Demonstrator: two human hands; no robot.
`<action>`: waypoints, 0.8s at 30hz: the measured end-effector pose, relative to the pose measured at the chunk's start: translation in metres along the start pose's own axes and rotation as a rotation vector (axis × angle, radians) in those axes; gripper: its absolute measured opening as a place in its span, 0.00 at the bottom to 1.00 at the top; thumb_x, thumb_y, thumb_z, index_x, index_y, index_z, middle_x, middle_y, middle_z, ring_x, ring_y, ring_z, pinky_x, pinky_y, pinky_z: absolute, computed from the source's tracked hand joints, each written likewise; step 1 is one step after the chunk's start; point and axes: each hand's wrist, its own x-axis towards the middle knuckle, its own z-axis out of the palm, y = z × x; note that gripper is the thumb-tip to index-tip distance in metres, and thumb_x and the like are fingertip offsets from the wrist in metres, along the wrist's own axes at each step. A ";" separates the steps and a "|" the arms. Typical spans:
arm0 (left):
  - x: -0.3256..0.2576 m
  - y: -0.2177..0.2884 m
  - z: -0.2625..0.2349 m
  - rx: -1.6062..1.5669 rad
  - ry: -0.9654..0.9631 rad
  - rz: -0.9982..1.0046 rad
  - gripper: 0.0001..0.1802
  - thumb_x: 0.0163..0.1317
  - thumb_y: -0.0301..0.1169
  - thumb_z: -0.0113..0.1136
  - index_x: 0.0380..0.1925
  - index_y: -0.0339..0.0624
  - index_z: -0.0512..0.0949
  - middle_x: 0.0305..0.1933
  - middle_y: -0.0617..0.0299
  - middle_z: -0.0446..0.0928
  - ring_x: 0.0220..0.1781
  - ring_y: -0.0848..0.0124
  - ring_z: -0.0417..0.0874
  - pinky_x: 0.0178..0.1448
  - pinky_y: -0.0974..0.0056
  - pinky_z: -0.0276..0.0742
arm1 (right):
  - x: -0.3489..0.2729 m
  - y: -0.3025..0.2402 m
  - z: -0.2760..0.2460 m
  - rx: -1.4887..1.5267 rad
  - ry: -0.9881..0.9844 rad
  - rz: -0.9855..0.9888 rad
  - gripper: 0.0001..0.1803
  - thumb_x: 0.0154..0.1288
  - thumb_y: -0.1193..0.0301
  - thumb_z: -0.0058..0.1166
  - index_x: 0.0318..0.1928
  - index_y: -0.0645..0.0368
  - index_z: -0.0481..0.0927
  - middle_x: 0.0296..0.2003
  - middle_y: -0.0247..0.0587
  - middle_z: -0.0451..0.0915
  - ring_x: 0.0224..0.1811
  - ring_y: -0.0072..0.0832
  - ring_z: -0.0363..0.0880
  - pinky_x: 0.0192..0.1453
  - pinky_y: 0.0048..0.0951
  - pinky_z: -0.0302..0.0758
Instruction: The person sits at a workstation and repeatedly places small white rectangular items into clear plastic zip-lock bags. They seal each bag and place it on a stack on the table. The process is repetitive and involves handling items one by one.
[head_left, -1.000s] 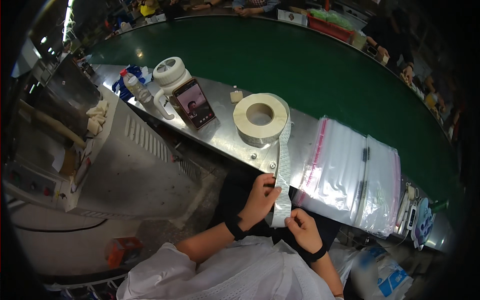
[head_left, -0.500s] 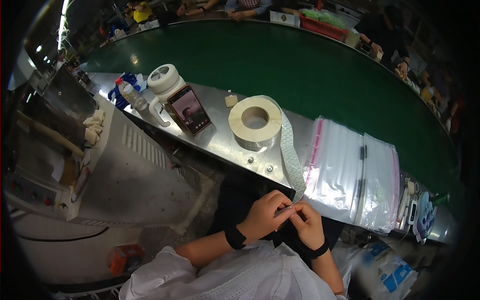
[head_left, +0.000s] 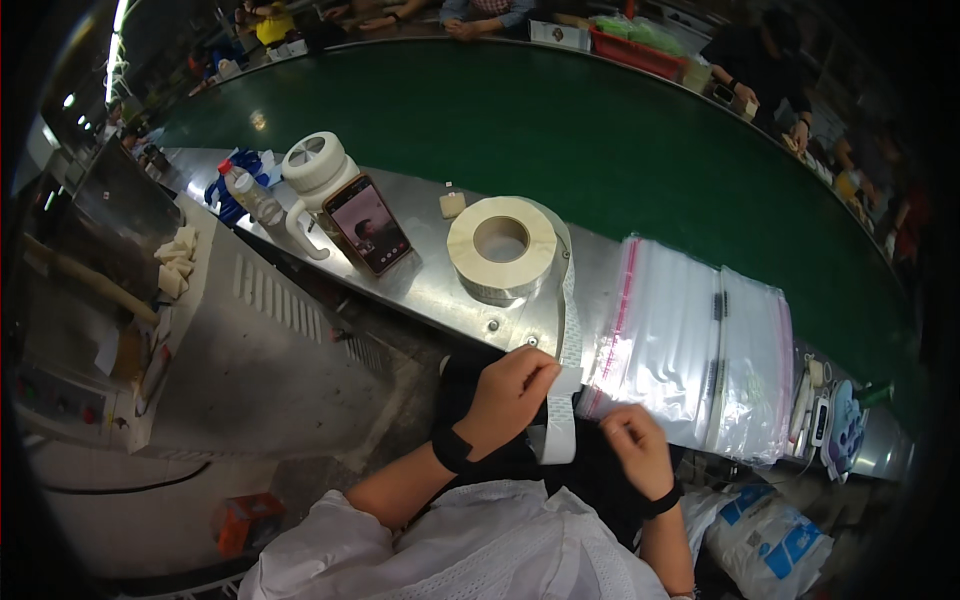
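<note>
My left hand [head_left: 513, 392] is closed in a pinch at the near table edge, holding a small white label [head_left: 567, 380]. Beside and below the label hangs the loose end of a printed backing strip [head_left: 560, 440], which bends up over the edge. The strip runs from a large roll of cream labels [head_left: 470, 238] lying flat on the steel table. My right hand [head_left: 640, 452] is apart from the strip, just right of it, with fingers curled in and nothing visible in them. Close to it on the table lies a stack of clear plastic bags [head_left: 665, 340] with pink seal lines.
A phone [head_left: 368, 225] leans on a white jug [head_left: 318, 170]; small bottles [head_left: 255, 195] stand left of it. Scissors [head_left: 818, 372] and a blue-grey tray [head_left: 845, 430] lie at the right. Beyond is a green conveyor belt [head_left: 400, 110] with people across it.
My hands have moved apart: the left up and slightly left with a white label, the right slightly down and right, away from the strip. The strip's end now hangs over the edge.
</note>
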 end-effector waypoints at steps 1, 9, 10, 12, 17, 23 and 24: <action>0.003 0.003 0.007 -0.003 -0.048 0.056 0.02 0.57 0.23 0.55 0.30 0.36 0.76 0.31 0.57 0.77 0.31 0.68 0.78 0.35 0.69 0.72 | 0.007 0.002 -0.006 0.052 0.134 0.102 0.03 0.60 0.75 0.52 0.32 0.63 0.75 0.30 0.38 0.75 0.31 0.28 0.73 0.36 0.25 0.69; 0.005 -0.025 0.064 0.447 -0.513 0.361 0.19 0.59 0.37 0.56 0.46 0.37 0.74 0.56 0.52 0.72 0.64 0.59 0.65 0.61 0.56 0.63 | 0.051 0.032 -0.004 -0.868 0.505 -0.077 0.12 0.49 0.69 0.60 0.27 0.59 0.71 0.31 0.43 0.70 0.37 0.41 0.69 0.39 0.40 0.66; 0.003 -0.025 0.064 0.452 -0.493 0.370 0.19 0.59 0.38 0.55 0.46 0.37 0.74 0.55 0.52 0.72 0.64 0.59 0.65 0.61 0.56 0.62 | 0.052 0.041 -0.005 -0.844 0.516 -0.065 0.11 0.49 0.70 0.60 0.27 0.60 0.71 0.30 0.43 0.70 0.37 0.42 0.69 0.39 0.40 0.66; 0.002 -0.028 0.063 0.419 -0.450 0.373 0.18 0.60 0.38 0.54 0.45 0.38 0.74 0.52 0.52 0.74 0.61 0.59 0.68 0.60 0.55 0.64 | 0.050 0.049 -0.015 -0.827 0.543 -0.101 0.08 0.54 0.73 0.56 0.27 0.61 0.71 0.28 0.40 0.70 0.33 0.34 0.69 0.36 0.34 0.67; 0.039 -0.012 0.057 0.288 -0.704 0.002 0.14 0.62 0.37 0.50 0.43 0.39 0.75 0.40 0.51 0.78 0.41 0.59 0.80 0.46 0.55 0.73 | 0.034 0.060 -0.037 0.010 0.495 0.132 0.07 0.65 0.73 0.48 0.31 0.64 0.73 0.24 0.33 0.70 0.27 0.17 0.64 0.31 0.21 0.64; 0.090 -0.019 0.120 -1.117 -0.741 -0.704 0.17 0.66 0.38 0.44 0.42 0.35 0.72 0.41 0.50 0.75 0.43 0.61 0.80 0.47 0.58 0.78 | 0.036 0.035 -0.041 0.221 0.424 0.142 0.07 0.66 0.71 0.47 0.33 0.62 0.74 0.25 0.27 0.71 0.28 0.15 0.66 0.32 0.18 0.64; 0.097 -0.023 0.130 -1.230 -0.815 -0.817 0.17 0.66 0.38 0.43 0.43 0.34 0.71 0.43 0.49 0.75 0.45 0.60 0.79 0.49 0.58 0.78 | 0.031 0.041 -0.053 0.269 0.434 0.185 0.07 0.66 0.71 0.47 0.34 0.62 0.74 0.29 0.29 0.74 0.30 0.14 0.67 0.35 0.17 0.65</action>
